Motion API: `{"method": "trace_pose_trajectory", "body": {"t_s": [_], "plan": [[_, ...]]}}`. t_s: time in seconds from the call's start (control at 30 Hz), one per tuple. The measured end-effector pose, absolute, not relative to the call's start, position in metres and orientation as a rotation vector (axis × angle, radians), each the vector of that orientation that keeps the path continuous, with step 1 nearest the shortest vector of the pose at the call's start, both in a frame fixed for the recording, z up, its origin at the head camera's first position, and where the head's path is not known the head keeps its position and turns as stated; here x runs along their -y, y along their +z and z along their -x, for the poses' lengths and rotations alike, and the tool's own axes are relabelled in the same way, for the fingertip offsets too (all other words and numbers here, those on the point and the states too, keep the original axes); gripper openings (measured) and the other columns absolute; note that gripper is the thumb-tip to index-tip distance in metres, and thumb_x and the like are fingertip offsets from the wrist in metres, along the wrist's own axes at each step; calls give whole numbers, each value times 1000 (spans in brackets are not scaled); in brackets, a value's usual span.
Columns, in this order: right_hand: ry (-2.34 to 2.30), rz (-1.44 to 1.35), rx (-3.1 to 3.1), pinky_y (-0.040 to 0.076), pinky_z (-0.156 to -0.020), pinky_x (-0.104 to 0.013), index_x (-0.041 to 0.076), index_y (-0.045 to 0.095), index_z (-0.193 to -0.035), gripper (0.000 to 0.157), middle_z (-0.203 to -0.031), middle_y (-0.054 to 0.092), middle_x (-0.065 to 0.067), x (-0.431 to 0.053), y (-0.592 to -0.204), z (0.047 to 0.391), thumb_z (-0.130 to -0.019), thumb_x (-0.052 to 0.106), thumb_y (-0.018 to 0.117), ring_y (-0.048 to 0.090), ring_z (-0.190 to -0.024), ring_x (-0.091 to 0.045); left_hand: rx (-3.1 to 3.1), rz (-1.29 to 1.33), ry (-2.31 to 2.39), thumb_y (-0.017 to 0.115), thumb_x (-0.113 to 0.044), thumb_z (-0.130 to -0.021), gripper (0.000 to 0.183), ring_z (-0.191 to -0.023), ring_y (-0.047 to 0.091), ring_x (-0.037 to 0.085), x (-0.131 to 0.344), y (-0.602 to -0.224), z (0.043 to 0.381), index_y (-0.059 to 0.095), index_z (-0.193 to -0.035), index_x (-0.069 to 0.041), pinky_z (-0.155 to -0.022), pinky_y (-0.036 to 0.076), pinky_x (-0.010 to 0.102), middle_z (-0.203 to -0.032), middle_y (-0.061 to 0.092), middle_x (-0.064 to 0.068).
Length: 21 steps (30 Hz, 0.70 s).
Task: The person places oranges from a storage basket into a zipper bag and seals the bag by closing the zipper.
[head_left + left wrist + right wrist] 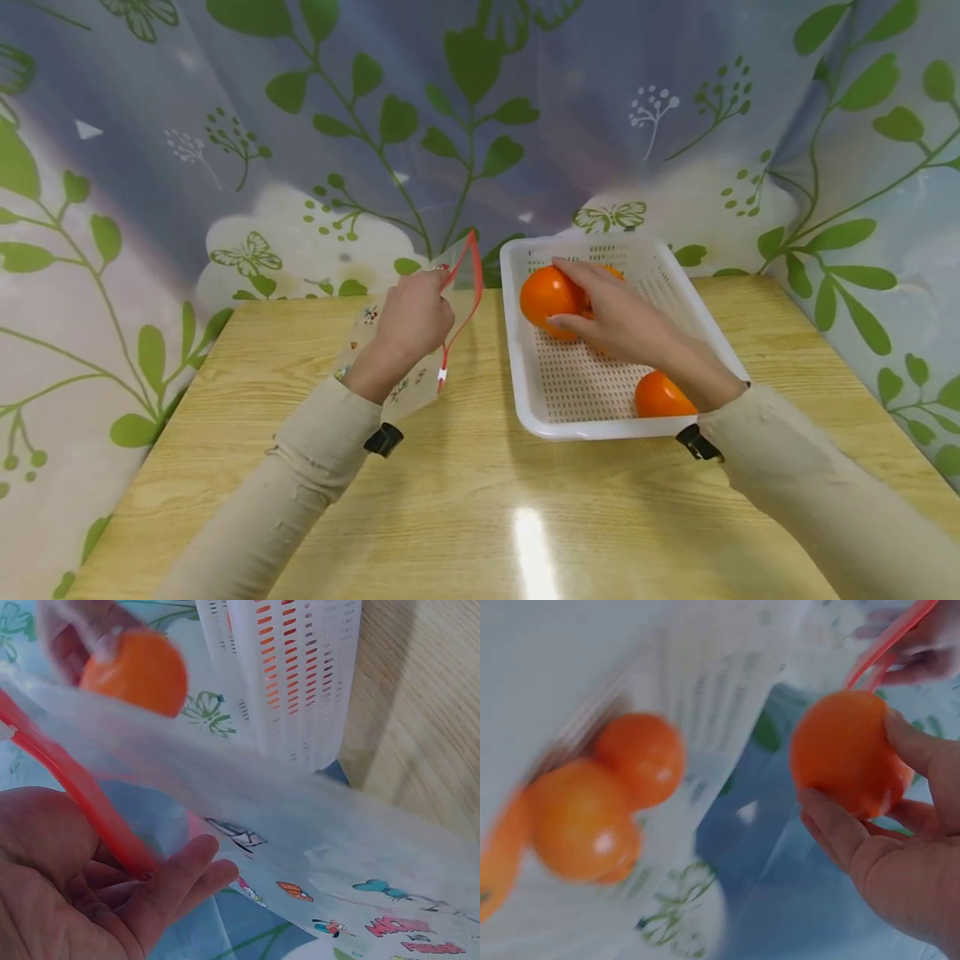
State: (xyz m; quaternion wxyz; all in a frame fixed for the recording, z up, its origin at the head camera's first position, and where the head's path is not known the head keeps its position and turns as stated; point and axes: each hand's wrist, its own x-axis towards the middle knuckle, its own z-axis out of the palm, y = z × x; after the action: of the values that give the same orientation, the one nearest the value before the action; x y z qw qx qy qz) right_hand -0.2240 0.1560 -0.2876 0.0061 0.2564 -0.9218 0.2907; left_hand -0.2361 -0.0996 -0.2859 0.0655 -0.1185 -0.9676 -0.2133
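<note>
My left hand pinches the upper edge of a clear zip bag with a red zip strip and small cartoon prints. In the left wrist view the bag spreads out beside the fingers, its red-edged mouth parted. My right hand grips an orange between thumb and fingers, over the left side of a white plastic basket. The right wrist view shows this held orange clear of the others. Several more oranges lie in the basket, one at its near right corner.
The basket stands at the back right of a wooden table. A patterned curtain with green leaves hangs right behind the table's far edge. The bag is left of the basket, with a narrow strip of tabletop between them.
</note>
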Motion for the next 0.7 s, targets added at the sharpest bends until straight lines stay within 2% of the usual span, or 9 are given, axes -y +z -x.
{"method": "trace_pose_trajectory", "body": {"t_s": [0.13, 0.23, 0.33, 0.47, 0.53, 0.7], "plan": [[1068, -805, 2782, 47, -95, -45, 11, 28, -151, 75, -147, 35, -10, -131, -276, 220, -91, 31, 68, 44, -121, -27, 2908, 375, -595, 40, 9, -82, 53, -72, 60, 29, 97, -285, 235, 55, -133, 0, -52, 44, 33, -126, 59, 17], [1205, -803, 2697, 51, -92, -36, 13, 28, -151, 76, -145, 37, -8, -113, -272, 220, -90, 30, 69, 47, -118, -21, 2892, 379, -563, 43, 9, -82, 47, -81, 63, 31, 96, -283, 234, 60, -125, 0, -62, 51, 39, -115, 64, 17], [1302, -804, 2635, 52, -91, -30, 13, 26, -152, 77, -145, 35, -8, -99, -273, 222, -90, 28, 69, 46, -120, -19, 2883, 384, -563, 45, 9, -83, 38, -77, 62, 31, 95, -283, 232, 63, -115, 1, -63, 53, 41, -101, 66, 16], [1391, -796, 2598, 50, -92, -28, 12, 23, -152, 77, -146, 33, -9, -87, -280, 225, -91, 29, 67, 45, -123, -20, 2878, 362, -655, 45, 8, -85, 28, -67, 60, 29, 95, -282, 232, 63, -106, 1, -57, 52, 38, -87, 64, 15], [1420, -795, 2599, 51, -92, -28, 11, 23, -152, 77, -146, 34, -9, -84, -283, 225, -91, 29, 66, 46, -123, -20, 2859, 338, -709, 45, 7, -87, 32, -70, 62, 30, 97, -283, 233, 62, -114, 3, -58, 53, 37, -91, 66, 16], [1377, -827, 2635, 51, -91, -32, 9, 25, -152, 76, -146, 34, -11, -79, -285, 224, -91, 27, 67, 46, -121, -23, 2771, 310, -779, 47, 5, -89, 43, -91, 65, 33, 101, -280, 233, 56, -130, 4, -72, 57, 41, -113, 65, 20]]}}
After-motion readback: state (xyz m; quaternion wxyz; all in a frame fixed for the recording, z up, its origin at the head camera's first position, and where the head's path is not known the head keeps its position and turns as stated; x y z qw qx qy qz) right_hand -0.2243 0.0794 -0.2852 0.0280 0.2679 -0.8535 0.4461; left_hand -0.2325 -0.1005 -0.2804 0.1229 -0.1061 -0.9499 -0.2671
